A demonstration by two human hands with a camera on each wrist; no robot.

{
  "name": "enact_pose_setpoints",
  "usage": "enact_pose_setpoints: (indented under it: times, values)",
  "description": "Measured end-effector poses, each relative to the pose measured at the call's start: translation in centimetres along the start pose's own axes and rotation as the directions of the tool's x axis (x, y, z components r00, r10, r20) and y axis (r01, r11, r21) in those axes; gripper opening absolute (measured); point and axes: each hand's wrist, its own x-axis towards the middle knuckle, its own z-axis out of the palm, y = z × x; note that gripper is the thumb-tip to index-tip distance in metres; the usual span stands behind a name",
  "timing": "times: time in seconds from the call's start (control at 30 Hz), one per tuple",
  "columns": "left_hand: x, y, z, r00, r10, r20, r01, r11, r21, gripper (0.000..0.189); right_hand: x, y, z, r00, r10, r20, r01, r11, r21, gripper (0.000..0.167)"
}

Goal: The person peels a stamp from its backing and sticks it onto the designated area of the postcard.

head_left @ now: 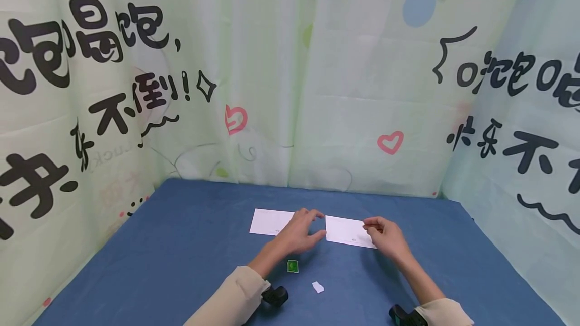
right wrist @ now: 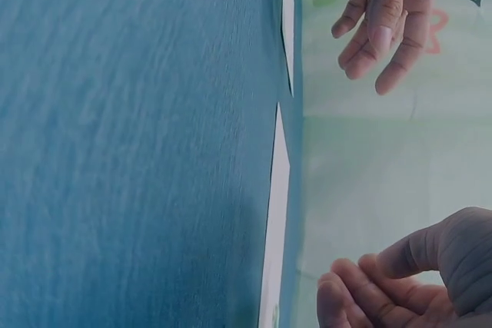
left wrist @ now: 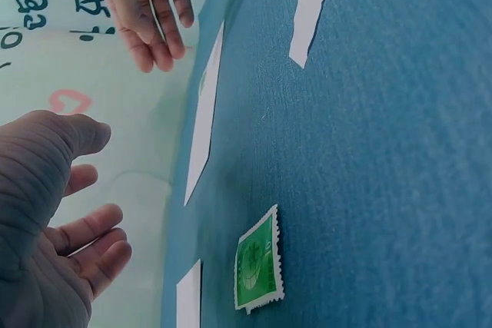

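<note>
Two white envelopes lie side by side, the left envelope (head_left: 267,221) and the right envelope (head_left: 346,230), both with small print at the lower right. My left hand (head_left: 299,231) hovers between them with its fingers spread and nothing in them. Over the outer end of the right envelope is my right hand (head_left: 387,238), its fingers loosely bent and the thumb close to the index finger; nothing shows between them. A small green patch (left wrist: 203,82) shows on the right envelope. Nearer to me, a green stamp (head_left: 293,266) with a perforated white edge lies below my left hand.
A torn white paper scrap (head_left: 318,287) lies on the blue tablecloth (head_left: 181,245), to the right of the stamp and nearer to me. Printed pale curtains (head_left: 335,89) stand around the back and sides of the table.
</note>
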Motion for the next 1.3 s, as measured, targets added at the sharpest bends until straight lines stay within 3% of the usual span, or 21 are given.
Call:
enact_pose_setpoints:
  times: [0.53,0.87,1.3]
  values:
    - [-1.3,-0.1,-1.1,0.998,0.057,-0.015,-0.057,0.998,-0.019,0.042,-0.9,-1.5,0.8,0.994,-0.106,0.014,0.106,0.994,-0.028,0.027]
    - [-2.2,-0.4,-1.7,0.992,0.116,-0.051,-0.116,0.993,0.006,0.042,-1.8,-2.5,1.5,0.986,-0.168,0.02,0.168,0.986,0.015,0.021]
    - [-3.3,-1.0,-2.5,0.994,0.089,-0.062,-0.09,0.996,-0.005,0.041,-2.3,-3.6,2.6,0.974,-0.225,0.008,0.225,0.974,0.027,0.016]
